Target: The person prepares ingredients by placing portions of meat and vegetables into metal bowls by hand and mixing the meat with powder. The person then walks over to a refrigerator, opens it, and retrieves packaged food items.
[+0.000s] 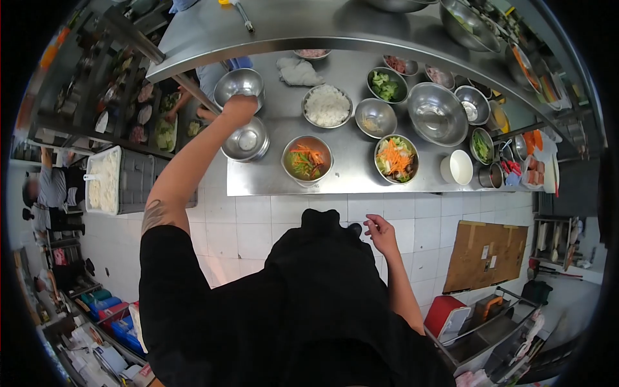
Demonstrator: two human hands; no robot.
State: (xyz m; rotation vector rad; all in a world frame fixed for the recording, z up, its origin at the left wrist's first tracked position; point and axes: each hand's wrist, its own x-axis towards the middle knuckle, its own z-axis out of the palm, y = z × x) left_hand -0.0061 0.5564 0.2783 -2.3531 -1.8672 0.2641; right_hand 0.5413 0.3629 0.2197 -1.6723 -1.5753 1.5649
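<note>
My left hand [240,110] grips the near rim of an empty metal bowl [237,84] at the table's left end. Just below it stands a stack of metal bowls [246,140]. My right hand [381,233] hangs over the floor in front of the table, fingers loosely apart, holding nothing. Nearest to me on the steel table [258,178] are a bowl of carrot strips and greens [307,160] and a bowl of carrot, cabbage and mushrooms [395,158]. Behind them sit a bowl of white rice [327,106] and a bowl with a little pale food [375,119].
A steel shelf [284,42] crosses above the table. Broccoli [385,86], a large bowl [438,115] and a white tub [456,168] stand to the right. A grey bin [138,180] is at left. Another person's hand [205,115] shows beyond the shelf post.
</note>
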